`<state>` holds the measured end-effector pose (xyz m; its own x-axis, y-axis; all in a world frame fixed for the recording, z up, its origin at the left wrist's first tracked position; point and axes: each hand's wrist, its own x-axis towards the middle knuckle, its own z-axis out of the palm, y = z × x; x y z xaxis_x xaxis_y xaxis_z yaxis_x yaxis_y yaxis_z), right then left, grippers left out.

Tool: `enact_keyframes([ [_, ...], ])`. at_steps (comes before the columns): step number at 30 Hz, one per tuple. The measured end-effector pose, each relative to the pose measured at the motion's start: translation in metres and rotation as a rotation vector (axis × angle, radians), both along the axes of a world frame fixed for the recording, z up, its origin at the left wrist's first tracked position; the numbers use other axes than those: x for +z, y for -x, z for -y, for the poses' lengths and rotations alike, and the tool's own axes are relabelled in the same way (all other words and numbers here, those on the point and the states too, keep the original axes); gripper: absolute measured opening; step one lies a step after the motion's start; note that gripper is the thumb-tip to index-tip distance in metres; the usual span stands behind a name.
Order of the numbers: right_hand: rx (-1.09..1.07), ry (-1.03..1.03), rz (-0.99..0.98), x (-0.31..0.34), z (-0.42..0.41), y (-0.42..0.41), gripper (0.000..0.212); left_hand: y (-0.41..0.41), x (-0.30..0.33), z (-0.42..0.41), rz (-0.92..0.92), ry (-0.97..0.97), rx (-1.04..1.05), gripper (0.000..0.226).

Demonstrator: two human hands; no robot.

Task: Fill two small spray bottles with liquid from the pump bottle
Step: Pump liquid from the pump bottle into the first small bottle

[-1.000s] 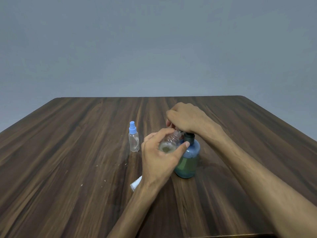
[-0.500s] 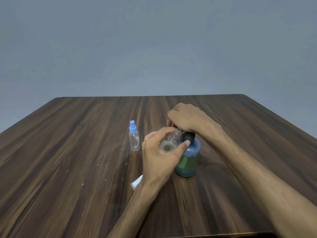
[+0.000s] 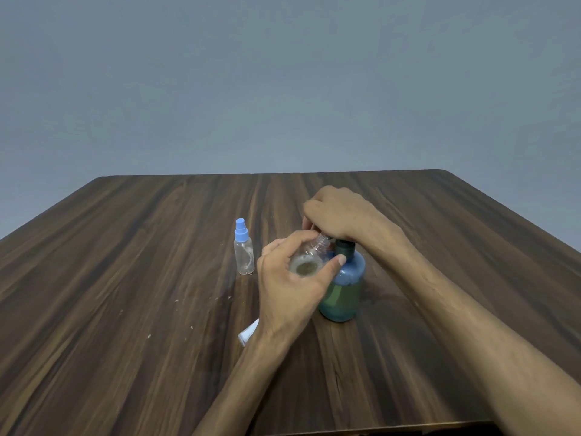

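Left hand (image 3: 290, 294): fingers curling around a tilted clear uncapped spray bottle (image 3: 309, 258), beside the blue-green pump bottle (image 3: 342, 287).
Right hand (image 3: 341, 215): fingers bending down, covering that bottle's pump; grip unclear.

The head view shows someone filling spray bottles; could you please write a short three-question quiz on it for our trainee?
1. True or false: the capped bottle stands upright on the table, apart from both hands.
2. Which hand holds the open bottle tilted, neck towards the pump? A) left B) right C) neither
3. Fill in: the right hand rests on top of the ____ bottle.

Key
1. True.
2. A: the left hand grips it with fingers and thumb.
3. Pump. The pump head itself is hidden under the hand, so whether liquid is flowing cannot be told.
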<state>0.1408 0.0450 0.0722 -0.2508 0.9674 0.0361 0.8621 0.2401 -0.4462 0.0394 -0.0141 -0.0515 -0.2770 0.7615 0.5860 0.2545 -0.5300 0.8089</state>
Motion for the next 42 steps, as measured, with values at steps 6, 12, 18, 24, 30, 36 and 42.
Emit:
enact_keyframes([
  [6,-0.004,-0.076,-0.078,0.003,0.001,-0.002,0.038,0.0,-0.001,0.001,-0.002,0.007,-0.012,0.035],
  [12,-0.01,-0.055,-0.073,0.002,0.002,-0.002,0.036,0.0,0.0,0.002,0.008,0.036,-0.021,0.036],
  [18,0.003,0.006,-0.034,0.0,0.004,-0.001,0.038,0.001,0.008,0.007,0.025,0.061,-0.043,0.037],
  [24,-0.027,-0.132,-0.098,0.002,0.003,-0.005,0.041,-0.001,0.013,0.011,0.02,0.098,-0.061,0.025],
  [30,-0.026,-0.065,-0.06,0.0,0.003,-0.002,0.037,-0.001,0.013,0.012,-0.017,0.07,-0.027,0.031],
  [36,-0.027,-0.037,-0.042,0.001,0.003,0.001,0.036,-0.001,0.007,0.007,-0.002,0.004,-0.005,0.043],
  [42,-0.04,-0.068,-0.057,-0.002,0.003,-0.001,0.038,-0.007,0.001,0.007,0.01,-0.035,0.012,0.047],
])
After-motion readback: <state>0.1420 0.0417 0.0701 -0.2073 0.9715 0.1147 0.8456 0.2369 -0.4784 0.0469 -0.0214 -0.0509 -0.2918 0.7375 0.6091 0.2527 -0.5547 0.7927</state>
